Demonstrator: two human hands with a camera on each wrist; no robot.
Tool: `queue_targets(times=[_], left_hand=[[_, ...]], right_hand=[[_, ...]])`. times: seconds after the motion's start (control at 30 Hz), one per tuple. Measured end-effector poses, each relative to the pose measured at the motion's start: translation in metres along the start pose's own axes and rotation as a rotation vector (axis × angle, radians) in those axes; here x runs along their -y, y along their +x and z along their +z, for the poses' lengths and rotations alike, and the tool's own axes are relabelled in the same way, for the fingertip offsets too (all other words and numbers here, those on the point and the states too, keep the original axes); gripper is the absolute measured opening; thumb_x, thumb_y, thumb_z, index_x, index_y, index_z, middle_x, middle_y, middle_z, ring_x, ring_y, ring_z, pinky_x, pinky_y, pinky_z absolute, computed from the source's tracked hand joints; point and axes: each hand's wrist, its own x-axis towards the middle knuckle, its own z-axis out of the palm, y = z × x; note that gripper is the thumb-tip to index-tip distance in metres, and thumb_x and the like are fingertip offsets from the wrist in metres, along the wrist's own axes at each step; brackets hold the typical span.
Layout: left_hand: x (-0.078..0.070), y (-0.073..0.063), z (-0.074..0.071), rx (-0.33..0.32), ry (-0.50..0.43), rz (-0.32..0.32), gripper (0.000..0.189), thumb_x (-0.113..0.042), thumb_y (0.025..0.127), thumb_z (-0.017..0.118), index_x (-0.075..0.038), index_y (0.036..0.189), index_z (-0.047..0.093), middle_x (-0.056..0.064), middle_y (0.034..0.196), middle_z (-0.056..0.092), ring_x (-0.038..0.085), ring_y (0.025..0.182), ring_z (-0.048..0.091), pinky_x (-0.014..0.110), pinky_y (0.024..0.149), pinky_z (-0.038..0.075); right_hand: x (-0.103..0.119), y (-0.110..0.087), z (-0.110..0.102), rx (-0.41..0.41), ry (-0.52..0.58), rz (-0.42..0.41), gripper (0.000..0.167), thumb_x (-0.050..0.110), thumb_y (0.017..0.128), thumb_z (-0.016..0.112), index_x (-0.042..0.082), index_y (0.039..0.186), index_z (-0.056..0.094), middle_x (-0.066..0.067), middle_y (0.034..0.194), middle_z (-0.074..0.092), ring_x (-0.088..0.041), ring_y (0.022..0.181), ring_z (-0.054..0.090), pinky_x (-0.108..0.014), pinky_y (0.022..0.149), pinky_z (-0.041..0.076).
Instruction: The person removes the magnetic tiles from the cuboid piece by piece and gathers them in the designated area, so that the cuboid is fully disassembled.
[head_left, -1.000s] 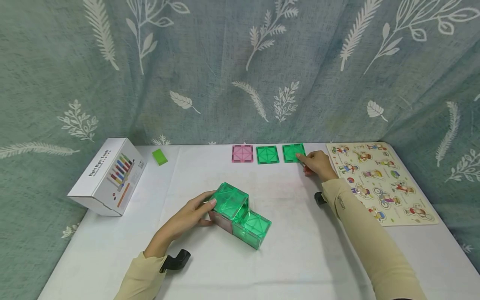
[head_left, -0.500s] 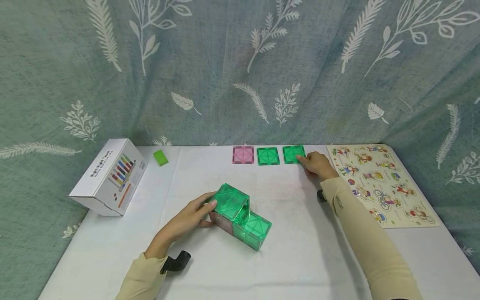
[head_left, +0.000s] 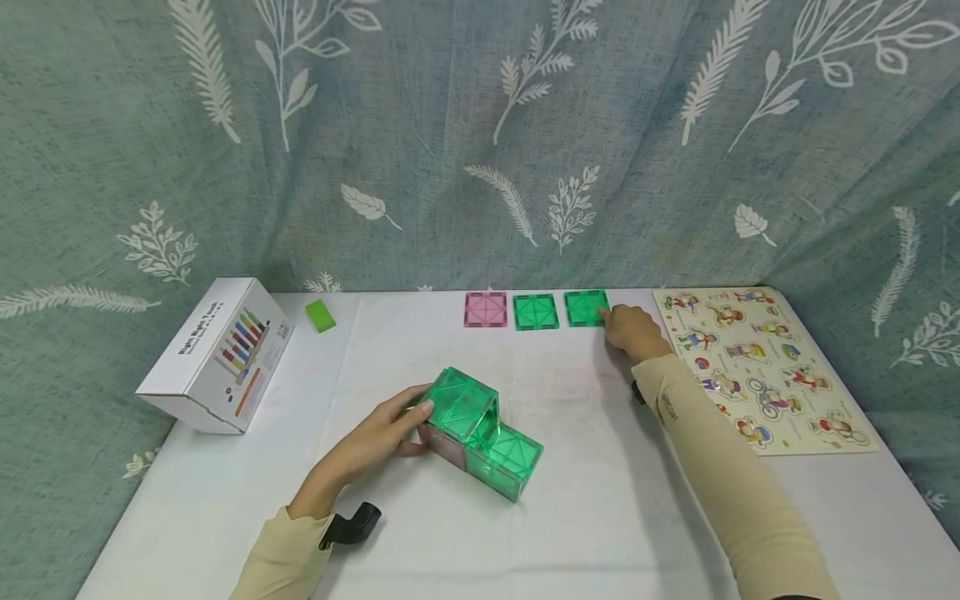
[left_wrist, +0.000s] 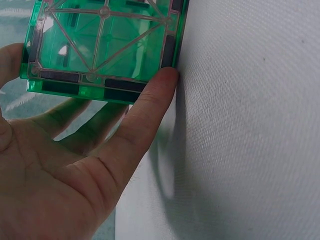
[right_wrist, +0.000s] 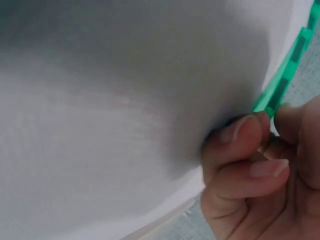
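Observation:
On the white table, my left hand [head_left: 378,429] holds the left end of a stepped structure of green magnetic tiles [head_left: 459,404], thumb along the top edge and fingers around the side. The left wrist view shows a fingertip [left_wrist: 167,80] at the lower corner of its square end face [left_wrist: 105,40]. At the back, my right hand [head_left: 633,331] pinches the near right corner of a flat green magnetic tile [head_left: 585,307]. Seen from the right wrist, that tile [right_wrist: 285,75] is edge-on, with the other fingers curled in. Left of it lie another green tile [head_left: 536,312] and a pink tile [head_left: 486,309].
A white box [head_left: 217,354] with a printed bead toy stands at the back left, a small light-green piece [head_left: 320,316] beside it. A wooden picture puzzle board [head_left: 772,367] lies at the right, partly under the right forearm. A patterned curtain [head_left: 420,150] hangs behind the table.
My right hand has shifted slightly to the right along its tile, its fingertip now at the tile's corner. The left hand and structure have stayed in place.

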Motion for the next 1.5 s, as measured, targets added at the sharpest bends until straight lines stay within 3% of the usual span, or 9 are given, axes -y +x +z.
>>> queue_targets(times=[0.17,0.5,0.6,0.7,0.9,1.03,1.17,1.33,1.5], left_hand=[[0.002,0.000,0.001,0.000,-0.003,0.002,0.058,-0.042,0.108,0.043,-0.014,0.157,0.031,0.026,0.155,0.036,0.045,0.139,0.045,0.044,0.095,0.058],[0.004,-0.002,0.002,-0.018,0.021,0.007,0.057,-0.041,0.108,0.042,-0.014,0.157,0.031,0.025,0.148,0.044,0.036,0.129,0.052,0.041,0.093,0.060],[0.003,-0.002,0.001,-0.046,0.057,0.004,0.061,-0.043,0.107,0.044,-0.016,0.159,0.025,0.024,0.153,0.039,0.038,0.133,0.050,0.039,0.095,0.058],[0.002,-0.001,0.000,-0.081,0.097,0.006,0.067,-0.043,0.105,0.048,-0.020,0.161,0.018,0.021,0.158,0.034,0.040,0.141,0.043,0.046,0.104,0.050],[-0.001,0.005,0.001,-0.069,0.075,0.111,0.067,-0.034,0.105,0.050,-0.024,0.161,0.015,0.014,0.165,0.025,0.042,0.154,0.022,0.069,0.120,0.021],[-0.004,0.011,0.001,-0.054,0.044,0.210,0.066,-0.024,0.104,0.051,-0.027,0.161,0.018,0.008,0.168,0.021,0.037,0.156,0.017,0.070,0.121,0.016],[-0.003,0.014,0.000,-0.041,0.041,0.244,0.064,-0.019,0.102,0.052,-0.028,0.159,0.025,0.006,0.167,0.025,0.038,0.155,0.019,0.070,0.120,0.020],[-0.003,0.016,-0.002,-0.046,0.069,0.219,0.057,-0.020,0.101,0.053,-0.029,0.155,0.035,0.005,0.164,0.031,0.040,0.151,0.028,0.067,0.114,0.032],[-0.004,0.014,-0.004,-0.064,0.109,0.188,0.056,-0.020,0.099,0.056,-0.028,0.151,0.040,0.005,0.160,0.037,0.039,0.147,0.034,0.062,0.111,0.038]], right_hand=[[-0.001,0.001,0.004,-0.055,-0.022,0.001,0.058,0.041,0.110,0.026,-0.001,0.142,0.051,-0.032,0.137,0.055,-0.050,0.121,0.057,-0.059,0.093,0.050],[-0.001,-0.002,0.007,-0.055,0.003,-0.007,0.057,0.039,0.111,0.027,-0.001,0.143,0.050,-0.031,0.136,0.056,-0.048,0.119,0.058,-0.059,0.095,0.050],[-0.004,-0.003,0.006,-0.041,0.032,-0.025,0.057,0.039,0.110,0.027,-0.003,0.142,0.050,-0.031,0.136,0.056,-0.047,0.118,0.058,-0.057,0.093,0.050],[-0.006,-0.006,0.005,-0.034,0.045,-0.043,0.059,0.039,0.110,0.029,-0.007,0.139,0.051,-0.033,0.134,0.057,-0.046,0.113,0.061,-0.054,0.089,0.051],[-0.006,-0.020,0.003,-0.067,0.030,-0.048,0.063,0.044,0.109,0.032,-0.010,0.131,0.057,-0.033,0.124,0.063,-0.042,0.100,0.065,-0.051,0.081,0.053],[0.004,-0.037,0.002,-0.110,0.019,-0.088,0.067,0.051,0.108,0.029,-0.005,0.119,0.061,-0.028,0.107,0.067,-0.038,0.086,0.065,-0.044,0.065,0.050],[0.024,-0.057,0.006,-0.112,0.038,-0.152,0.067,0.058,0.106,0.027,0.001,0.110,0.062,-0.020,0.089,0.065,-0.032,0.072,0.061,-0.037,0.056,0.044],[0.049,-0.087,0.016,-0.076,0.072,-0.251,0.068,0.061,0.105,0.030,0.004,0.117,0.064,-0.011,0.085,0.065,-0.022,0.066,0.058,-0.033,0.059,0.044],[0.067,-0.110,0.027,-0.071,0.063,-0.381,0.059,0.056,0.105,0.036,0.006,0.113,0.066,-0.004,0.075,0.063,-0.017,0.063,0.056,-0.031,0.060,0.044]])
